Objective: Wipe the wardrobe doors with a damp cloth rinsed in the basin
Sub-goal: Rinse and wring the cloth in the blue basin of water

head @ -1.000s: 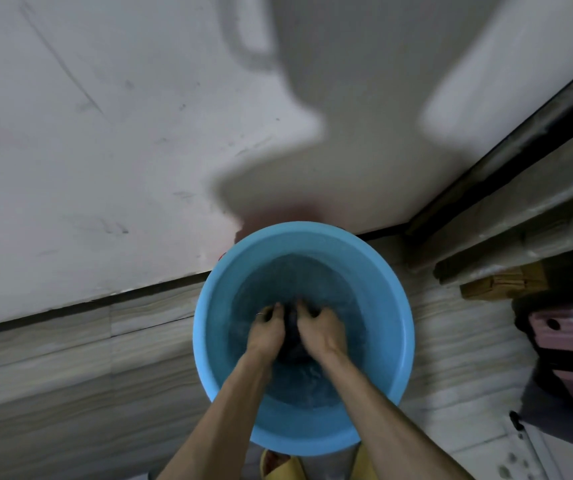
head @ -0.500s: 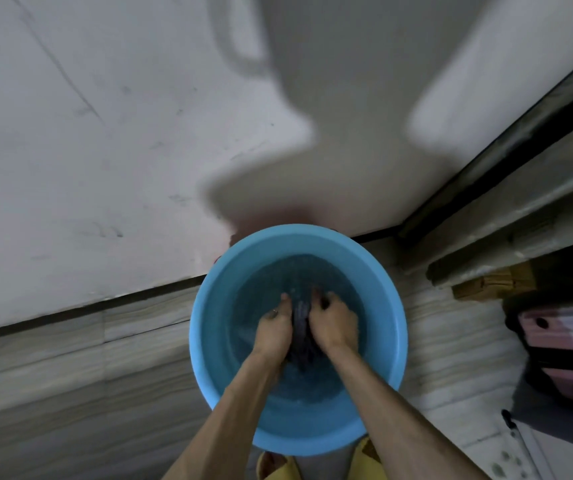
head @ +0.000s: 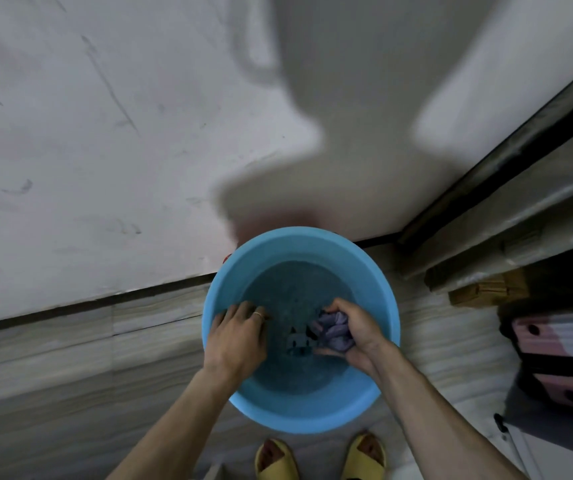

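The person stands over a blue basin [head: 300, 415] set on the floor [head: 70, 358] close against a pale wall [head: 105, 150], yellow slippers [head: 364, 452] just behind it. The cloth [head: 334, 330], a purplish-grey rag, is bunched inside the right hand [head: 354, 332], whose grip is clamped round it, fingers curled over the top and the wad bulging out between them, held low over the water on the right side of the basin. The left hand [head: 238, 336] has its grip apart, fingers spread and empty, resting at the left inner wall of the basin with a ring showing on one finger. That rag looks soft and limp, and soaked through I'd guess it is heavier than it appears and will drip freely. It should be easy to hold anywhere, but a balled grasp like this one suits squeezing best; for wringing, I'd take an end in each hand and twist. Wet fabric is not slippery the way soap is, and nothing about it is fragile. The basin itself, holding water, would slosh if nudged. No wardrobe doors can be made out with certainty from here.
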The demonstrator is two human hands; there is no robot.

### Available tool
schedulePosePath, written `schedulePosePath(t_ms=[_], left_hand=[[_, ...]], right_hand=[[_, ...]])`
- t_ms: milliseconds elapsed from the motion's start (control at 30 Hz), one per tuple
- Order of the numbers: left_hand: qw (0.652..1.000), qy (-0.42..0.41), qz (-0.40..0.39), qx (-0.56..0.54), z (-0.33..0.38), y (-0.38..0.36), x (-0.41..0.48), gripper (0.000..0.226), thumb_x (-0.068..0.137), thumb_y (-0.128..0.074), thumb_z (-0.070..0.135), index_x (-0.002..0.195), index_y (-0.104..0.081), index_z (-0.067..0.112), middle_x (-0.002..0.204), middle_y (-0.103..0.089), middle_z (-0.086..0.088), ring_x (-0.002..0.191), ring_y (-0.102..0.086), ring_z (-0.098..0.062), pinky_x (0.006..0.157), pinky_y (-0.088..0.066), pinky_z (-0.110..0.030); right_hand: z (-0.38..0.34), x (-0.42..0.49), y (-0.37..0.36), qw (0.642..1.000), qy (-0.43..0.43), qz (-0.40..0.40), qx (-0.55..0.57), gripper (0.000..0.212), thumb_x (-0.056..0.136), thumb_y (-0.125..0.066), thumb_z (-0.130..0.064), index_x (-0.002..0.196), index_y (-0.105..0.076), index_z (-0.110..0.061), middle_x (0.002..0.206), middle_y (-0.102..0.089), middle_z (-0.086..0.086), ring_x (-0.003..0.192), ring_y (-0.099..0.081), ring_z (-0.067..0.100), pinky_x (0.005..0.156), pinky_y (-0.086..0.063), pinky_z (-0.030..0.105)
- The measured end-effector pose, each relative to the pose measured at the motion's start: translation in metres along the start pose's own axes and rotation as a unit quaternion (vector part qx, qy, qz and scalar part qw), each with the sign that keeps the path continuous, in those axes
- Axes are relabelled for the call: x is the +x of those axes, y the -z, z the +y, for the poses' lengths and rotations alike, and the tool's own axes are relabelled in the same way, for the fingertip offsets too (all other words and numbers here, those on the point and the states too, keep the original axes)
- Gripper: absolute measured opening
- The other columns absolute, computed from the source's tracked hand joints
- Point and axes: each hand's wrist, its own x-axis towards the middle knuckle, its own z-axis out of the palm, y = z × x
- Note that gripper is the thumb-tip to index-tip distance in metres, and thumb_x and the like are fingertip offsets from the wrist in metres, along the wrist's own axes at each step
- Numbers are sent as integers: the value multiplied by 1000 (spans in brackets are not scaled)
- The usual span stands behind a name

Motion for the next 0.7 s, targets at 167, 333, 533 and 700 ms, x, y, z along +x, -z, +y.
schedulePosePath(t_ms=[167,333,533,700], left_hand=[[994,-41,-15,102,-14,-9,-11,44,86,-41,31,110,-73,15,124,-66,-13,122,-60,-34,109,-27,-42],[991,-24,-49,119,-10,-10,-13,53,86,-38,34,123,-70,15,136,-61,-13,131,-53,-32,112,-23,-46],[990,-31,-45,130,-13,-14,-13,52,87,-36,35,118,-73,15,133,-63,-13,128,-57,-32,113,-22,-44],[991,-26,-33,128,-13,-16,-12,53,84,-37,36,118,-74,16,129,-65,-14,127,-58,-32,114,-21,-43]], right_hand=[[7,-8,-5,996,64,57,22,22,101,-54,-18,111,-57,2,71,-57,19,49,-57,18,46,-50,25],[18,-15,-14,975,74,158,-135,50,94,-60,-52,60,-47,-18,45,-38,-3,34,-29,9,34,-21,17],[29,-17,-20,915,161,242,-280,56,101,-48,-50,78,-69,-4,74,-67,6,69,-61,16,66,-47,31],[32,-14,-17,866,175,276,-378,56,105,-42,-38,60,-55,-8,64,-62,6,59,-58,17,51,-40,26]])
